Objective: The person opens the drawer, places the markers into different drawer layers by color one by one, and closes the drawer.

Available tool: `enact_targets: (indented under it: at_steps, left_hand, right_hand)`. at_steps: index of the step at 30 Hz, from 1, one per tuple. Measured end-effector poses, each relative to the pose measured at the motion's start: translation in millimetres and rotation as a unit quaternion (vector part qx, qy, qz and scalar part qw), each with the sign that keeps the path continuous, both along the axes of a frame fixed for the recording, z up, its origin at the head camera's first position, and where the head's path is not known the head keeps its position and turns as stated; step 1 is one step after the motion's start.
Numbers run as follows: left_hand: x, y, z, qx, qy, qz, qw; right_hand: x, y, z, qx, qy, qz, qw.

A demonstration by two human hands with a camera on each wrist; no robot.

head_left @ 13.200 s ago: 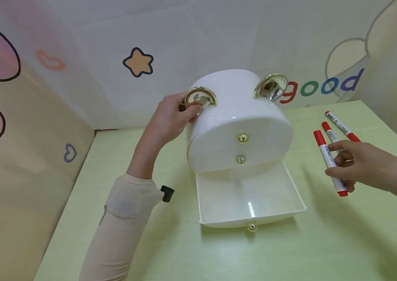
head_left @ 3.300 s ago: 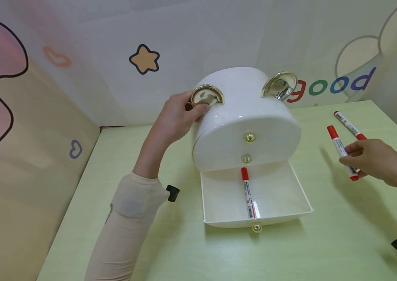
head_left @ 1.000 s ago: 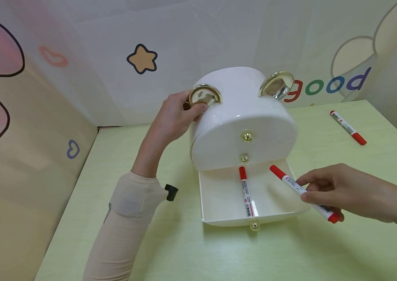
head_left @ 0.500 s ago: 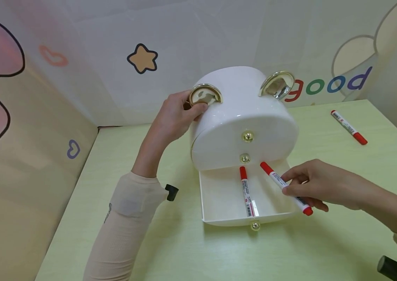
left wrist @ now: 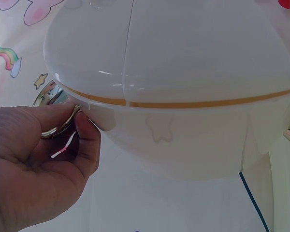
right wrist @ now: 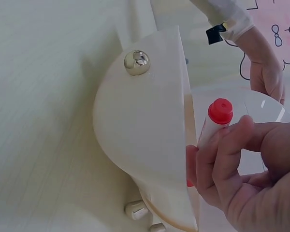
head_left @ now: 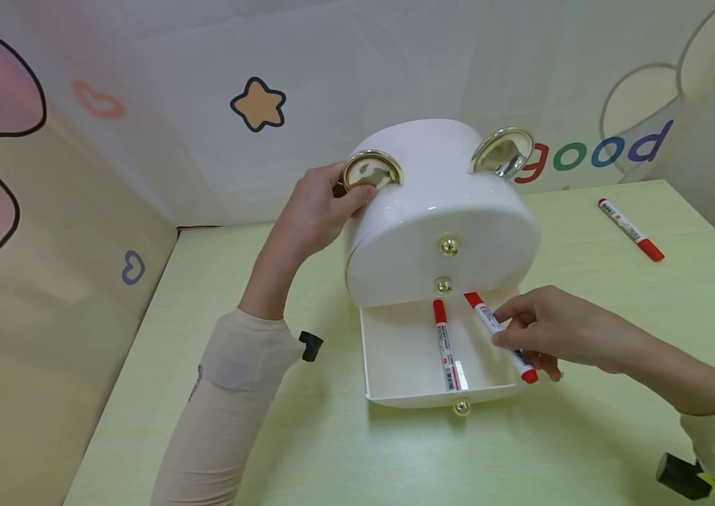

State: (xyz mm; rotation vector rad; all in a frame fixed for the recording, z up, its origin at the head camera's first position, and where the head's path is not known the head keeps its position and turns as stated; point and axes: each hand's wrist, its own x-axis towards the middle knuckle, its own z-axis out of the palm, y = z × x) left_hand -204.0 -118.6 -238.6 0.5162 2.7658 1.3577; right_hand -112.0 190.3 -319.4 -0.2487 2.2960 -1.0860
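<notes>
A white storage box (head_left: 436, 204) with gold knobs and two gold ears stands on the table, its bottom drawer (head_left: 395, 351) pulled out. My left hand (head_left: 319, 211) pinches the box's left gold ear (head_left: 370, 171) between thumb and fingers, as the left wrist view also shows. Inside the drawer lies a red-capped white marker (head_left: 444, 344), lengthwise near the middle. My right hand (head_left: 547, 330) pinches a second marker (head_left: 489, 320) over the drawer's right side, its cap tilted toward the box. In the right wrist view this marker's red end (right wrist: 221, 111) sticks out above my fingers.
A third marker (head_left: 629, 228) lies on the pale green table (head_left: 307, 436) at the back right. The second gold ear (head_left: 503, 153) rises from the box's right side. A printed backdrop (head_left: 332, 63) encloses the table behind and at the sides.
The drawer, bare at first, gained one marker. My right hand then lifted another from the table's right and carried it left over the drawer. My left hand has kept its grip on the ear.
</notes>
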Motion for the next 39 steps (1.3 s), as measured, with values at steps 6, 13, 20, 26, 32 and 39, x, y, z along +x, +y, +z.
enact_targets:
  at_steps: [6,13,20,26,32,39]
  left_hand:
    - [0.5,0.0,0.3,0.001,0.002,0.000,1.0000]
    - [1.2,1.1,0.9,-0.004,0.003,0.001,1.0000]
    - [-0.5,2.0,-0.1,0.000,0.002,0.001,1.0000]
    - [-0.4,1.5,-0.9,0.006,0.002,0.005,1.0000]
    - [1.0,1.6,-0.1,0.009,0.003,0.002,0.9999]
    - [0.4,1.0,-1.3,0.015,0.001,0.001,0.9999]
  right_hand:
    - [-1.7,-7.8,-0.8,0.001,0.018,0.003,1.000]
    - [-2.5,-11.7,-4.5,-0.007,0.031,0.002,0.999]
    - [-1.1,-12.9,-4.1,0.028,0.053,-0.006,0.998]
    - [1.2,-8.3,0.7,0.026,0.071,-0.008,0.997]
    - [3.0,2.8,7.5,0.031,0.102,-0.015,0.994]
    - [5.3,21.1,17.3,0.060,0.149,-0.025,0.987]
